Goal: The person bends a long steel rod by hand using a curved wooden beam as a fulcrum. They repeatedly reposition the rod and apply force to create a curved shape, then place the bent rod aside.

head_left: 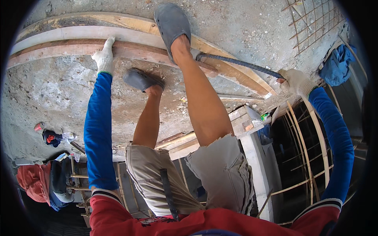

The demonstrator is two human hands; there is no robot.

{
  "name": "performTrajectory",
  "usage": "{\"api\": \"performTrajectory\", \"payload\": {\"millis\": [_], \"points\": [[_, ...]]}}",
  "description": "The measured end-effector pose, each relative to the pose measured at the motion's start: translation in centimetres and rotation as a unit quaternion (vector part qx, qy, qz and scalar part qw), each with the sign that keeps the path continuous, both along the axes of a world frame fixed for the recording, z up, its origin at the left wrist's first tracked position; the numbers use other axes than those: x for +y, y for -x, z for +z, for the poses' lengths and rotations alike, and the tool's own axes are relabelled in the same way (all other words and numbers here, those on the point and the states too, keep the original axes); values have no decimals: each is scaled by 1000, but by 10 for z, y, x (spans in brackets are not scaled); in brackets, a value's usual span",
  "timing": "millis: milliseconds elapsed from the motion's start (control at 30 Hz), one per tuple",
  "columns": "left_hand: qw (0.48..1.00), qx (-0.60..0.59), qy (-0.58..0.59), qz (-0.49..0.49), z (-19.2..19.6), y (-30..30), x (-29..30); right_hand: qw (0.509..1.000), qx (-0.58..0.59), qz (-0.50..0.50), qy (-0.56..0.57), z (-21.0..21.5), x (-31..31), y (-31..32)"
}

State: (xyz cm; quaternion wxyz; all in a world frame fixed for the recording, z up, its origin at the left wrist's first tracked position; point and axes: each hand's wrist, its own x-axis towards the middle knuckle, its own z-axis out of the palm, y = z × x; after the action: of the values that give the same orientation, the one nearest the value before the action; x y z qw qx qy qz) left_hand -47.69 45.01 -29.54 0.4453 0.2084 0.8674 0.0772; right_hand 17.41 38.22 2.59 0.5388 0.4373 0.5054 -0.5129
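Note:
My left hand (104,58), in a white knit glove, grips the near edge of a reddish wooden plank (59,48), with its fingers over the top. My right hand (297,82), gloved the same way, is closed around one end of a dark ribbed pry bar (244,65). The bar's hooked end lies at the planks, just right of my raised foot. Beyond the reddish plank lie a paler plank (78,34) and a yellowish plank (118,20) alongside it. One grey clog (172,27) presses on the planks; the other clog (141,80) stands on the concrete.
A rusty wire grid (315,21) lies at the far right, near a blue cloth (338,65). Bamboo poles (301,145) cross a dark drop below right. A concrete post (258,173) stands near my leg. At left are a can (39,126) and hanging clothes (35,183).

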Motion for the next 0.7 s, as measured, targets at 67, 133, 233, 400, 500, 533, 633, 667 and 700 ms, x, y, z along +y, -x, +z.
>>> {"api": "performTrajectory", "payload": {"millis": [67, 133, 233, 400, 500, 533, 633, 667, 700], "points": [[995, -93, 1, 42, 21, -19, 9, 999, -24, -20, 43, -1, 15, 9], [995, -93, 2, 47, 26, -17, 12, 998, -31, -25, 50, -11, 22, 8], [995, -83, -6, 61, 42, -29, 14, 999, 11, 32, 27, -29, 8, -21], [991, -118, -27, 55, 48, -33, 14, 997, 23, 75, 24, -100, -24, -93], [992, -108, -9, 58, 43, -28, 12, 998, 4, 62, -31, -116, -110, -126], [993, -107, -8, 58, 39, -29, 14, 997, -10, 51, -49, -118, -129, -128], [991, -127, 7, 42, 41, -15, 12, 998, -36, -11, -48, -113, -128, -123], [989, -140, 18, 42, 37, -14, 12, 997, -37, -2, -69, -103, -128, -118], [988, -138, 35, 57, 32, -12, 14, 995, -38, 9, -92, -91, -126, -111]]}}
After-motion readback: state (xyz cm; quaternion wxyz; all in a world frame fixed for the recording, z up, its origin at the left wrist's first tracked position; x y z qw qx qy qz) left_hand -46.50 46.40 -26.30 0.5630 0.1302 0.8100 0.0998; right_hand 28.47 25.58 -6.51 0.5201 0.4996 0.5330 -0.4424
